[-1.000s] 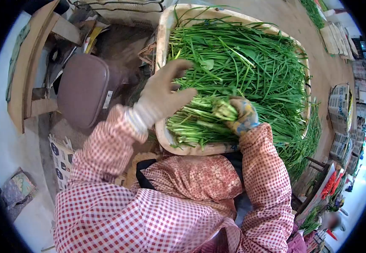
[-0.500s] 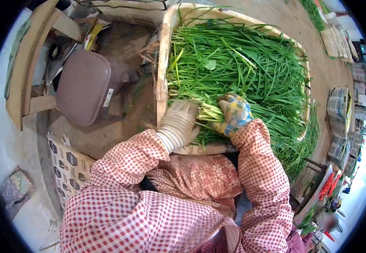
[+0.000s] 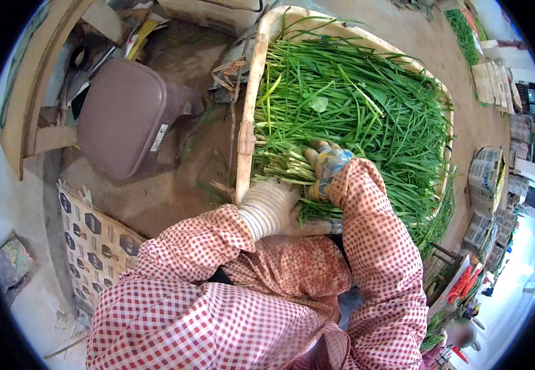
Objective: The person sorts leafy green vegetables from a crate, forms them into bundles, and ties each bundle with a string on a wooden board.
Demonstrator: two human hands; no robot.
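A large pale tub [image 3: 247, 132] in front of me is heaped with long, flat green leaves that look like garlic chives [image 3: 341, 86]. My right hand [image 3: 329, 168], in a blue-and-yellow patterned glove, is closed around a bunch of chives [image 3: 289, 166] near its pale cut ends, which point left. Just below those ends is my left hand [image 3: 272, 205] in a pale striped glove, over the tub's near edge. Its fingers are blurred and partly hidden, so I cannot see whether they grip any stems.
Left of the tub stands a brown plastic stool [image 3: 122, 117], beside a wooden frame [image 3: 27, 123]. Printed cardboard [image 3: 98, 240] leans at lower left. More greens [image 3: 434, 234] lie outside the tub's right side. Newspaper-wrapped bundles [image 3: 486, 179] line the right, where another person [image 3: 458, 336] is partly visible.
My left hand has moved down and slightly right, from beside the stem ends to below them. The bunch in my right hand now shows its cut ends more. The view has shifted slightly.
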